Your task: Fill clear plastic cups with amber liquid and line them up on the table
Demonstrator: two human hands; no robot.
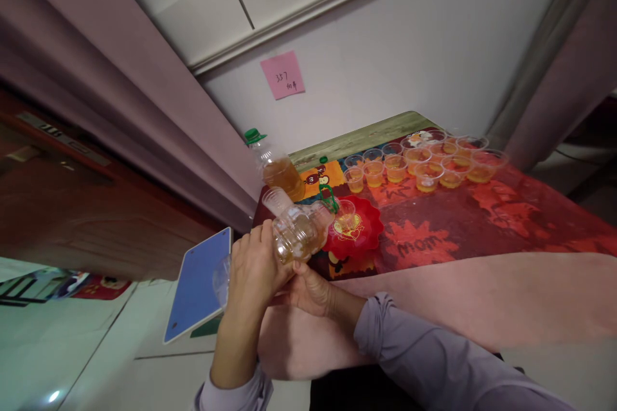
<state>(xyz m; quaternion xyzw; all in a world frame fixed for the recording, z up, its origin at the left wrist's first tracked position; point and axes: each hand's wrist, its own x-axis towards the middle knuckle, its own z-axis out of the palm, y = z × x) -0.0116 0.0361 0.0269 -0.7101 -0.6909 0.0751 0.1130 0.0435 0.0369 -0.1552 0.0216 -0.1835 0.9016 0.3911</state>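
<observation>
My left hand is wrapped around a clear plastic bottle with some pale yellow liquid in it. My right hand closes on the bottle's lower end, close to my left fingers. The bottle lies tilted, its green-ringed neck pointing right over a clear plastic cup. This cup stands on a red scalloped plate; how much is in it I cannot tell. Just behind the bottle is what looks like a stack of clear cups.
A larger bottle with a green cap and amber liquid stands at the back left. Several clear cups of yellow liquid stand along the table's right. A loose green cap lies behind. A blue-topped stool stands left.
</observation>
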